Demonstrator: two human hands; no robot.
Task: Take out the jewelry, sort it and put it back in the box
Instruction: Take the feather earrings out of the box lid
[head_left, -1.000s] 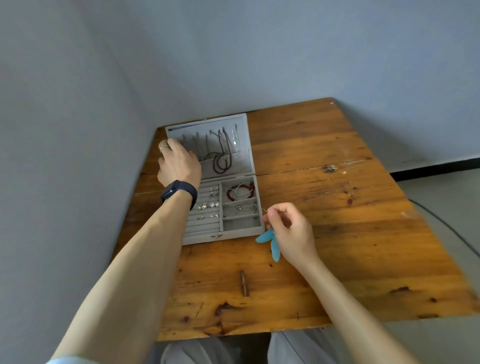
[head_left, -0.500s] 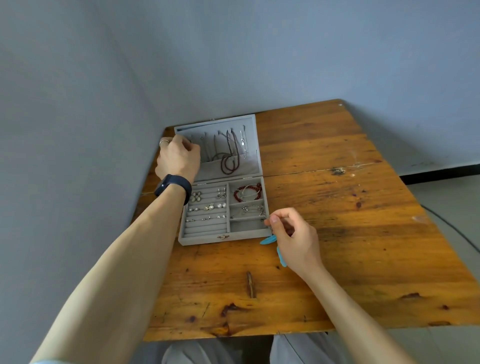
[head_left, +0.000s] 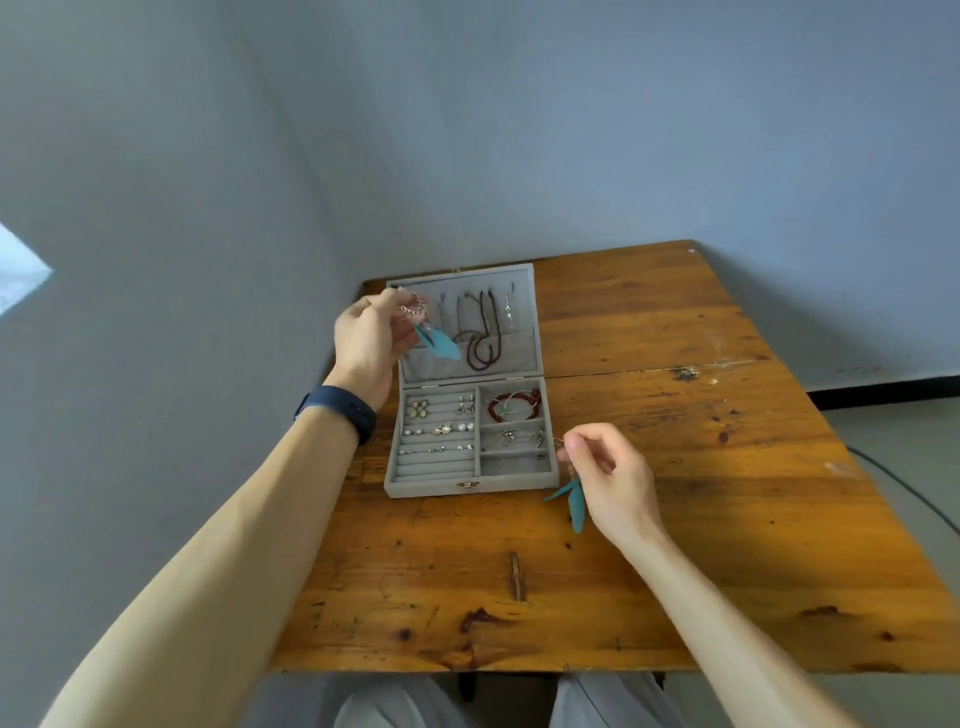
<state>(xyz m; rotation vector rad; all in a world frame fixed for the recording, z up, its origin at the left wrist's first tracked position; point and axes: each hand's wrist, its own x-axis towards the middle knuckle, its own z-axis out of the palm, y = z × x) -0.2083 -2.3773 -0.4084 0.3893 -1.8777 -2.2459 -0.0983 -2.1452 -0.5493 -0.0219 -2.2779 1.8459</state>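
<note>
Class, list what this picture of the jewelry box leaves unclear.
Head view: top of the teal feather earring in the left hand, partly covered by fingers.
Head view: hook of the second feather earring in the right hand, too thin.
Head view: studs in the box, too small.

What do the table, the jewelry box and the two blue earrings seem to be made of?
The table: wood under glossy varnish; grain, knots and sheen show.
The jewelry box: matte grey covering, probably velvet or felt; no shine.
The far earring and the near earring: teal feathers, perhaps imitation, on silvery metal; thin pointed blades.
</note>
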